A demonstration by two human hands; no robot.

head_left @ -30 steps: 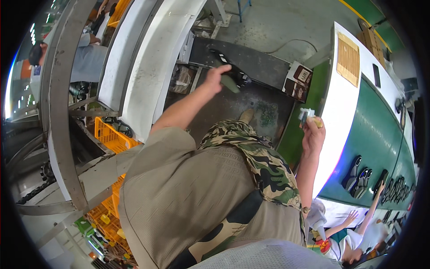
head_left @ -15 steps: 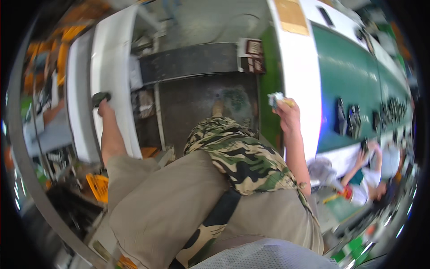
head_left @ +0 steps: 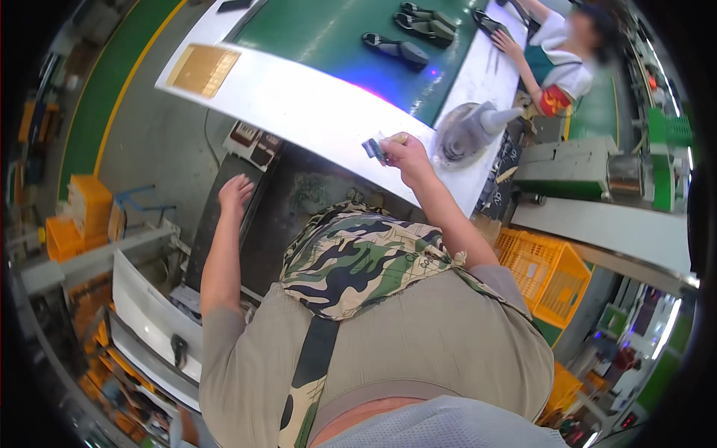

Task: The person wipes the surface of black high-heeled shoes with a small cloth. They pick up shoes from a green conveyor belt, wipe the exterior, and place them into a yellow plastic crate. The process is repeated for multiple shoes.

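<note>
My right hand (head_left: pixel 408 158) is closed on a small blue-grey piece (head_left: pixel 373 150) with a yellowish stick-like part (head_left: pixel 399 139) beside it; its exact kind cannot be made out. That hand is over the white strip (head_left: pixel 299 89) edging the green work surface, just left of a round grey pot with a cone-shaped top (head_left: pixel 467 134). My left hand (head_left: pixel 235 193) hangs over the dark floor area, fingers loosely curled, nothing visible in them. Behind it at lower left, a dark shoe (head_left: pixel 179 351) lies on a white shelf (head_left: pixel 138 306).
Dark heeled shoes (head_left: pixel 396 49) lie on the green surface (head_left: pixel 314 45). Across it, a person (head_left: pixel 553 60) handles another dark shoe (head_left: pixel 489 22). A tan board (head_left: pixel 202 71) lies on the white strip. A yellow crate (head_left: pixel 541 272) stands by my right elbow; orange crates (head_left: pixel 86 209) stand far left.
My body has turned right, swinging the view. My left hand has come away from the dark shoe, which stays on the white shelf. My right hand still grips the small blue-grey piece.
</note>
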